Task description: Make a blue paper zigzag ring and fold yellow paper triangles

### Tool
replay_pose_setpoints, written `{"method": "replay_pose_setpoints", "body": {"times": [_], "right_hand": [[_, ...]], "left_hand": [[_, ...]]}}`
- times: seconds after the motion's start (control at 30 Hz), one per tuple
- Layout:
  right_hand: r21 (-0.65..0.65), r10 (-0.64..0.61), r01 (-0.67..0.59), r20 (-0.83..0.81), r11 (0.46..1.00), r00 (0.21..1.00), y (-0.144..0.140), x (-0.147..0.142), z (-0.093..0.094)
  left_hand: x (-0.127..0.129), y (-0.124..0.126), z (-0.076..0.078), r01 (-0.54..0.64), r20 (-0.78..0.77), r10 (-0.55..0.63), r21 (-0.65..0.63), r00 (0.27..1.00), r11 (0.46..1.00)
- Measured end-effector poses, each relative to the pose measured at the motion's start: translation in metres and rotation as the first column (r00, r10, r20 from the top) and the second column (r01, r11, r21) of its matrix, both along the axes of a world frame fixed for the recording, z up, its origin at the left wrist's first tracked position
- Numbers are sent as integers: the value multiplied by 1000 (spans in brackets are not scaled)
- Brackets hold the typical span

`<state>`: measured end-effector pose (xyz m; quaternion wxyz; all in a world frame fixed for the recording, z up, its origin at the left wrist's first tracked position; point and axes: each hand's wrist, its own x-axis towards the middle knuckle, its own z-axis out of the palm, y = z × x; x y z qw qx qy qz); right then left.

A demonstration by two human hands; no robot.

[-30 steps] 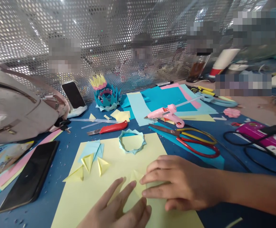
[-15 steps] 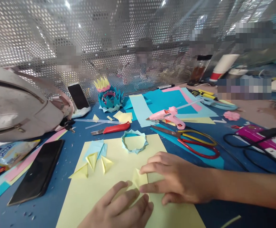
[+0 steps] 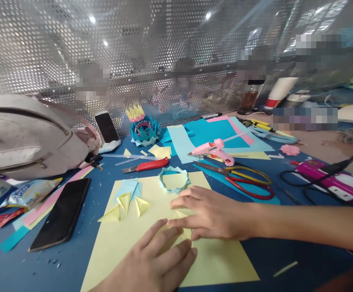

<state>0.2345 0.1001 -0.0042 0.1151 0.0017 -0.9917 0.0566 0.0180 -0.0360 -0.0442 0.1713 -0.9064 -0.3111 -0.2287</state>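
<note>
A small folded piece of yellow paper (image 3: pixel 187 234) lies on a large pale yellow sheet (image 3: pixel 128 251), mostly covered by my fingers. My right hand (image 3: pixel 213 215) rests over it from the right, fingers stretched out and spread. From below, my left hand (image 3: pixel 161 255) lies with its fingers apart and their tips at the paper's lower left edge. Beyond my hands sits a light blue folded-paper ring (image 3: pixel 188 178). To the left are folded yellow paper triangles (image 3: pixel 141 206) and light blue paper pieces (image 3: pixel 129 188).
A red utility knife (image 3: pixel 152 164), a pink glue gun (image 3: pixel 214 151) and red-and-yellow-handled scissors (image 3: pixel 251 184) lie behind the sheet. A black phone (image 3: pixel 61 215) and a pale backpack (image 3: pixel 36 142) are left; a magenta power strip (image 3: pixel 322 180) with cables is right. A blue paper flower (image 3: pixel 146 132) stands farther back.
My right hand has shifted slightly left and covers more of the small yellow paper. My left hand stays beside it. The whole view has turned slightly.
</note>
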Motion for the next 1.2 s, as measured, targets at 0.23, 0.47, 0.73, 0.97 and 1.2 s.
{"method": "replay_pose_setpoints", "body": {"times": [0.23,0.47,0.73,0.97,1.2], "right_hand": [[-59,60,-59,14,997,998,-7,19,16],[-140,17,-9,57,990,998,-5,25,10],[-166,26,-24,10,986,1000,6,16,5],[-187,21,-27,-34,982,999,8,14,-1],[-221,23,-36,-62,975,998,11,17,-7]], "left_hand": [[0,-1,-1,-8,9,8,1,1000,1000],[2,0,-6,3,47,-5,40,999,999],[2,0,0,-11,23,10,44,1000,999],[-3,5,24,30,-128,-26,30,991,999],[-3,9,25,17,-131,-21,-31,991,999]]}}
